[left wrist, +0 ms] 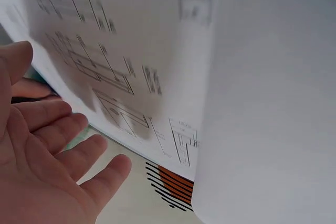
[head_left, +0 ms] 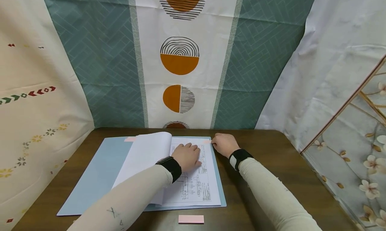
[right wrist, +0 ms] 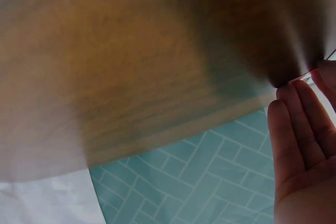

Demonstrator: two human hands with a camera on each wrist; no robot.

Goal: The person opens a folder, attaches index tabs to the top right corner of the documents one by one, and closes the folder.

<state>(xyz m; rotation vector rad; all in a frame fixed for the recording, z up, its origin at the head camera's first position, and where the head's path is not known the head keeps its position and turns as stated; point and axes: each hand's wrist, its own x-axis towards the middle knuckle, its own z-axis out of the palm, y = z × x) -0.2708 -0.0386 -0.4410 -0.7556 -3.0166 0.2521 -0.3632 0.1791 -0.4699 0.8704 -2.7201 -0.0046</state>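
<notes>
An open light blue folder [head_left: 96, 177] lies on the brown table [head_left: 271, 164] with white sheets in it. The top right-hand page [head_left: 199, 187] carries printed line drawings, and another sheet [head_left: 147, 154] curves up to its left. My left hand [head_left: 188, 156] rests flat on the printed page with straight fingers [left wrist: 63, 150]; the left wrist view shows that page [left wrist: 131, 77] close up. My right hand [head_left: 224, 144] is at the page's top right corner, its thumb and fingertips [right wrist: 296, 90] pinching a small pink sticky tab [head_left: 207, 141].
A second pink tab [head_left: 130, 139] sticks out at the folder's top edge. A pink sticky-note pad [head_left: 191, 219] lies near the table's front edge. Patterned cloth [head_left: 181, 63] hangs behind the table and on both sides.
</notes>
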